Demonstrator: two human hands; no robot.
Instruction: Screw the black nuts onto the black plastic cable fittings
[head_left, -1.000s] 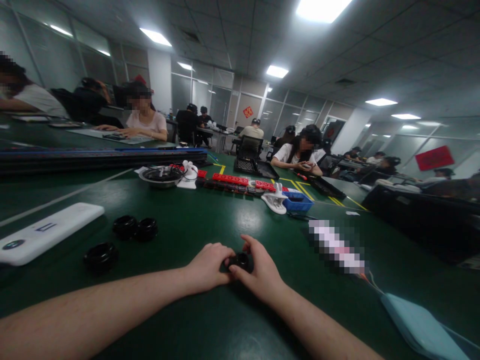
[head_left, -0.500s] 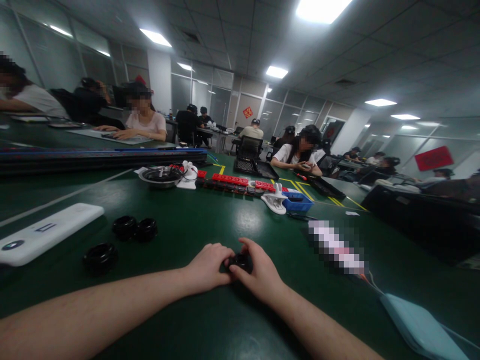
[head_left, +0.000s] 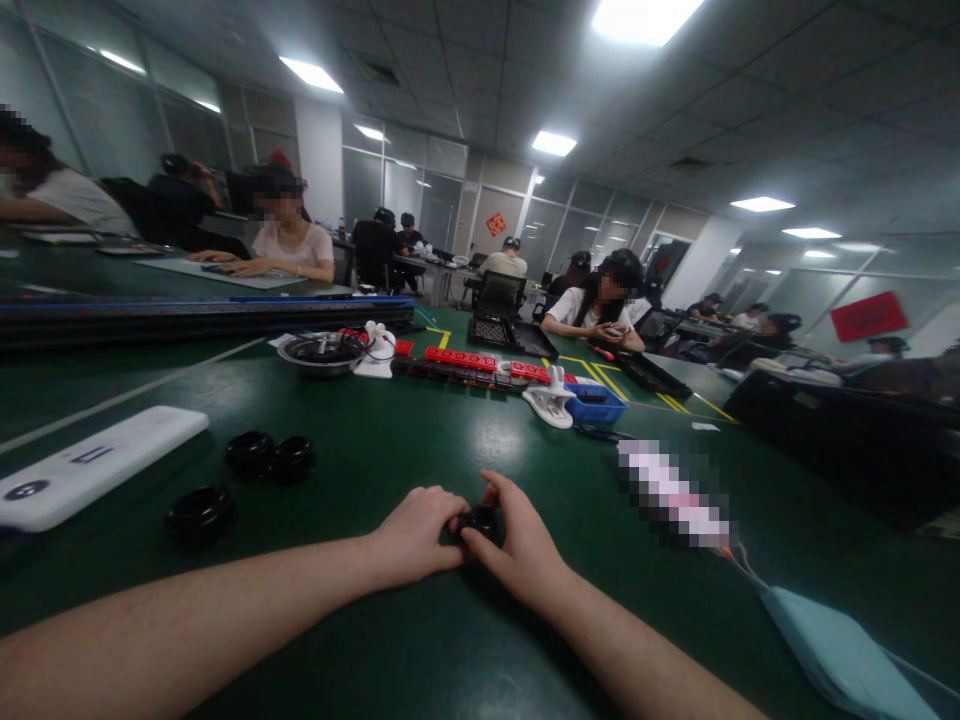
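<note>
At six o'clock over the green counter (head_left: 375, 650), the left hand (head_left: 420, 532), fingers curled in, and the right hand (head_left: 525, 540), loosely cupped, held a black ring-like piece (head_left: 481, 521) between them, seemingly mid-handling, the next move likely calling for steady opposed fingers.

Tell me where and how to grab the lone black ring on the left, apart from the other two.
I'd pinch the lone ring by opposite sides of its outer wall, coming from above: it seems to lie flat, its rounded wall looks uncovered, and the two other rings sit farther back. The left grip is nearer, but busy with the held ring.
</note>
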